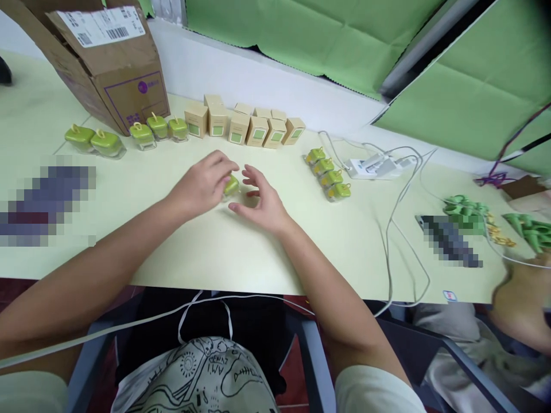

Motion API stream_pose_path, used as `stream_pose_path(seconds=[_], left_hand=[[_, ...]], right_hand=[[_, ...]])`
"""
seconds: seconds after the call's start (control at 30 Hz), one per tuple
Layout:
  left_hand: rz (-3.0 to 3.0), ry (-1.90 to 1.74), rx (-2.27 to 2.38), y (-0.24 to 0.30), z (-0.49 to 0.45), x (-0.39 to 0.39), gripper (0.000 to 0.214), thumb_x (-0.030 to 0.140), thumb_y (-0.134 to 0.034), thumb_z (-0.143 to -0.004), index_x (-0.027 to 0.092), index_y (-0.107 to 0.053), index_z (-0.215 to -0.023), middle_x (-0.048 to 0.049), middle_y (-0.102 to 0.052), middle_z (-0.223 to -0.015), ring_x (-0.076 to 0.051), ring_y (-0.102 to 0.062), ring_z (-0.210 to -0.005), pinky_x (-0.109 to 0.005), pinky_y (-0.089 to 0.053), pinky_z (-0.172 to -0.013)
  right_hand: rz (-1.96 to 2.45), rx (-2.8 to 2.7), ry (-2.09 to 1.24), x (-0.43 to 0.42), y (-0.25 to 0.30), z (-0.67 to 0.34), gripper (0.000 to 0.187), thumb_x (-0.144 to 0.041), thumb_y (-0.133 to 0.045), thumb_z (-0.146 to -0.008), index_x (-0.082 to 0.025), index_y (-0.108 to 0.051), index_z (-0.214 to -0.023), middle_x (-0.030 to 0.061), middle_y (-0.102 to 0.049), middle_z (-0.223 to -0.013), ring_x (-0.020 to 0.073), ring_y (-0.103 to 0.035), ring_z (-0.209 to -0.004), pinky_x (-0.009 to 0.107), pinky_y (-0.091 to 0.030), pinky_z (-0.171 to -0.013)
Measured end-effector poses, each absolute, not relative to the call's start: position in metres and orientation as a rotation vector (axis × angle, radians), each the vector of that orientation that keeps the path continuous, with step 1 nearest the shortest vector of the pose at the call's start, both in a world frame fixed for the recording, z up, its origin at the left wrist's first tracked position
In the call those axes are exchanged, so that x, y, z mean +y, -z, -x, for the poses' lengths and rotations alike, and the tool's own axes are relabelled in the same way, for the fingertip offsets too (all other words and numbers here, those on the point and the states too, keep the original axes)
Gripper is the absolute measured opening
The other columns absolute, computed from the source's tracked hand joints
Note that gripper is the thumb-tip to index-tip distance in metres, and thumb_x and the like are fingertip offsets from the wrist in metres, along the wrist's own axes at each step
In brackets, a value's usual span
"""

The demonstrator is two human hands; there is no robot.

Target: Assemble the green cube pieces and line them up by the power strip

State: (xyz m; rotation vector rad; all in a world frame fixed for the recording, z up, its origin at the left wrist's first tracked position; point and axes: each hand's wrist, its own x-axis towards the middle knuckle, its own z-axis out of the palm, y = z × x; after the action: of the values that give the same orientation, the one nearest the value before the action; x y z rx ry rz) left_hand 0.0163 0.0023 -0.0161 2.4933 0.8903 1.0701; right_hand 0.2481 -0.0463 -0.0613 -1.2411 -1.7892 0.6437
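A small clear container with a green lid (231, 187) is at the middle of the table, partly hidden by my fingers. My left hand (202, 184) curls round it from the left, its fingers closed on it. Just to the right, my right hand (264, 202) is open, thumb and fingers spread towards the container without visibly gripping it. Similar green-lidded containers with yellow loops stand about: a row of several (327, 174) to the right, and more (142, 136) to the left by the carton. Several small cardboard boxes (259, 131) with green labels stand along the back.
A large open carton (129, 86) stands at the back left. On the right are a white power strip (374, 166) and loose white cables (390, 241). A co-worker's arm (523, 298) shows at the far right, near green cone-shaped pieces (467, 212) and a blurred-out dark object (451, 241).
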Motion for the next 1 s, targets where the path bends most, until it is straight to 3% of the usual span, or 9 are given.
stream_pose_path(seconds=[0.07,0.17,0.23,0.3,0.43,0.5,0.77,0.9,1.0], left_hand=[[-2.443,-1.158,0.791,0.016,-0.026,-0.012,0.033,0.016,-0.054,-0.106,0.022,-0.082,-0.123,-0.0083,-0.077,-0.118,-0.024,-0.075,-0.102,-0.040,-0.063,-0.093],[-2.383,-1.241,0.753,0.016,-0.032,-0.019,0.027,0.018,-0.058,-0.106,0.022,-0.081,-0.117,-0.0077,-0.079,-0.115,-0.023,-0.075,-0.100,-0.039,-0.063,-0.092],[-2.333,-1.237,0.783,0.016,-0.031,-0.018,0.025,0.023,-0.063,-0.104,0.022,-0.080,-0.122,-0.0086,-0.080,-0.119,-0.023,-0.075,-0.102,-0.040,-0.064,-0.097],[-2.252,-1.195,0.839,0.015,-0.029,-0.014,0.026,0.032,-0.069,-0.102,0.021,-0.078,-0.124,-0.0089,-0.080,-0.119,-0.024,-0.076,-0.100,-0.041,-0.065,-0.097],[-2.165,-1.058,0.925,0.014,-0.026,-0.010,0.024,0.044,-0.069,-0.104,0.022,-0.072,-0.095,-0.0057,-0.078,-0.095,-0.023,-0.073,-0.088,-0.037,-0.059,-0.084],[-2.180,-1.050,0.896,0.015,-0.026,-0.010,0.027,0.044,-0.066,-0.105,0.023,-0.070,-0.089,-0.0059,-0.077,-0.093,-0.022,-0.071,-0.086,-0.037,-0.057,-0.082],[-2.102,-1.251,0.851,0.020,-0.029,-0.006,0.020,0.037,-0.067,-0.104,0.024,-0.064,-0.089,-0.0056,-0.072,-0.093,-0.022,-0.068,-0.088,-0.037,-0.059,-0.081],[-1.793,-1.387,0.951,0.017,-0.022,0.006,0.030,0.050,-0.072,-0.111,0.025,-0.062,-0.095,-0.0030,-0.070,-0.093,-0.019,-0.070,-0.086,-0.034,-0.062,-0.083],[-1.586,-1.396,0.968,0.017,-0.019,0.017,0.039,0.057,-0.080,-0.108,0.025,-0.062,-0.096,-0.0015,-0.070,-0.093,-0.018,-0.074,-0.088,-0.032,-0.066,-0.085]], right_hand=[[1.229,-1.811,-0.710,-0.049,0.058,-0.242,0.093,-0.060,-0.095,-0.081,-0.027,-0.062,-0.162,0.0185,-0.076,-0.162,0.0384,-0.079,-0.135,0.055,-0.072,-0.103],[1.257,-1.784,-0.784,-0.053,0.054,-0.236,0.069,-0.053,-0.087,-0.088,-0.025,-0.071,-0.149,0.0106,-0.088,-0.131,0.0306,-0.084,-0.106,0.050,-0.073,-0.096],[1.277,-1.756,-0.762,-0.055,0.053,-0.235,0.069,-0.055,-0.087,-0.088,-0.024,-0.072,-0.147,0.0096,-0.089,-0.125,0.0286,-0.083,-0.099,0.048,-0.072,-0.093],[1.281,-1.748,-0.709,-0.054,0.054,-0.236,0.074,-0.060,-0.090,-0.085,-0.022,-0.070,-0.145,0.0117,-0.088,-0.129,0.0296,-0.083,-0.103,0.048,-0.072,-0.096],[1.299,-1.756,-0.626,-0.053,0.057,-0.239,0.074,-0.064,-0.090,-0.086,-0.025,-0.068,-0.145,0.0126,-0.087,-0.134,0.0304,-0.083,-0.111,0.049,-0.070,-0.102],[1.313,-1.775,-0.604,-0.052,0.057,-0.239,0.073,-0.066,-0.089,-0.087,-0.026,-0.067,-0.144,0.0121,-0.087,-0.133,0.0302,-0.083,-0.110,0.049,-0.069,-0.102],[1.277,-1.845,-0.604,-0.051,0.060,-0.241,0.069,-0.073,-0.081,-0.095,-0.027,-0.062,-0.142,0.0121,-0.084,-0.125,0.0300,-0.080,-0.103,0.049,-0.069,-0.094],[1.339,-1.786,-0.548,-0.047,0.067,-0.246,0.066,-0.069,-0.083,-0.094,-0.027,-0.064,-0.140,0.0151,-0.083,-0.132,0.0323,-0.078,-0.115,0.055,-0.068,-0.107],[1.397,-1.708,-0.402,-0.042,0.070,-0.251,0.067,-0.066,-0.089,-0.089,-0.026,-0.069,-0.139,0.0150,-0.079,-0.129,0.0328,-0.075,-0.120,0.056,-0.064,-0.114]])
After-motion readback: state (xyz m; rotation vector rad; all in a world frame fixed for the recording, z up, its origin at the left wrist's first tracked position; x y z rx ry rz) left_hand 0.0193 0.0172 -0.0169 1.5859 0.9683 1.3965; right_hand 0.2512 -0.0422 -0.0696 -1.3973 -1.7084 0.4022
